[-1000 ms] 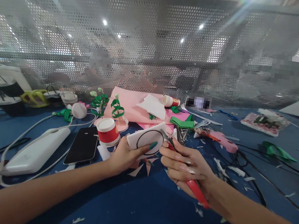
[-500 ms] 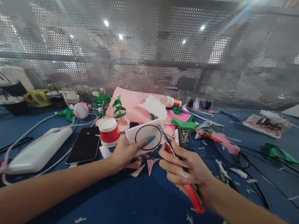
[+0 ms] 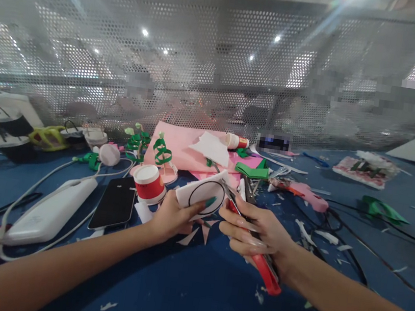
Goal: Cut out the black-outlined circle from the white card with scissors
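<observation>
Blue worktop (image 3: 187,297) is filling the lower half of the view, with a perforated metal screen (image 3: 220,64) standing along its far edge at twelve o'clock. A pink paper sheet (image 3: 177,149) is lying just in front of the screen, at about twelve o'clock from the hands. At nine o'clock a white power bank (image 3: 51,211) is resting with its cable looping around it, and a black phone (image 3: 114,203) is lying just beside it, screen up. A pink glue gun (image 3: 302,192) is lying at two o'clock, among dark cables.

Near the middle, the left hand (image 3: 171,217) is closing around a white card (image 3: 205,194) bearing a black drawn circle, the thumb pressing on its face and the fingers curling behind. The card is hanging tilted above the worktop, between the two hands. The right hand (image 3: 255,229) is gripping red-handled scissors (image 3: 266,272), fingers wrapped tight about the handles; the blades are pointing toward ten o'clock and meeting the card's right edge, though how far apart they are standing I cannot tell.

A red-and-white paper cup (image 3: 149,183) is sitting upside down at ten o'clock from the left hand, close to the phone. A green paper curl (image 3: 163,152) is standing behind the cup. Small pale paper scraps (image 3: 196,234) are lying under the card.
</observation>
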Demonstrator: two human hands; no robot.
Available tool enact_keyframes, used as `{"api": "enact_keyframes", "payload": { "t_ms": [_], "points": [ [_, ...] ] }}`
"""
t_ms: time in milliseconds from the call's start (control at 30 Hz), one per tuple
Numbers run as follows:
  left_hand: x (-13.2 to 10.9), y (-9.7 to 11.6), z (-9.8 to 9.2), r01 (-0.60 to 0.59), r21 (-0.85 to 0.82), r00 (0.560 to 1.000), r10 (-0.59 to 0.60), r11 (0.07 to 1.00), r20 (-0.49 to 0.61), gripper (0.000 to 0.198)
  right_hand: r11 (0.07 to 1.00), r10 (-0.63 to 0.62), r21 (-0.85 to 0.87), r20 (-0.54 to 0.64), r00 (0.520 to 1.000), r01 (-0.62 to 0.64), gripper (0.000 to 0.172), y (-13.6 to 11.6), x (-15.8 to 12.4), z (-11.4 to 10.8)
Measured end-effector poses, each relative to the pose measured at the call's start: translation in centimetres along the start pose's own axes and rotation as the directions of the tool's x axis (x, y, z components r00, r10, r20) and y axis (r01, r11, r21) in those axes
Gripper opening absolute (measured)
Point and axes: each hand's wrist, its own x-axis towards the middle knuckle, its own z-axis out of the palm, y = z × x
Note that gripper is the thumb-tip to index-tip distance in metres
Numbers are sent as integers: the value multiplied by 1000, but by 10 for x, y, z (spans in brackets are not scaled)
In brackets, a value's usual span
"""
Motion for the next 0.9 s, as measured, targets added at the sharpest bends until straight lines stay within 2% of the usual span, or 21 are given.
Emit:
{"api": "enact_keyframes", "payload": {
  "t_ms": [233,400,567,633,900],
  "points": [
    [-1,-6,-2,-54,37,996,52,998,76,39,1000,20,0,-15,1000,-20,51,-1,-2,5],
    [2,-3,-1,-31,-32,996,33,999,86,38,1000,-3,-4,-35,999,3,45,-2,0,4],
    [9,-6,-3,28,-121,999,-31,992,-27,32,1000,-7,10,-24,1000,8,47,3,3,-2],
    [10,-8,-3,23,-147,999,-28,989,-32,32,1000,-15,16,-28,999,16,48,4,4,-2],
    [4,-5,-2,20,-8,1000,-20,1000,-6,42,1000,8,12,-26,1000,-8,51,3,1,5]
  ]
}}
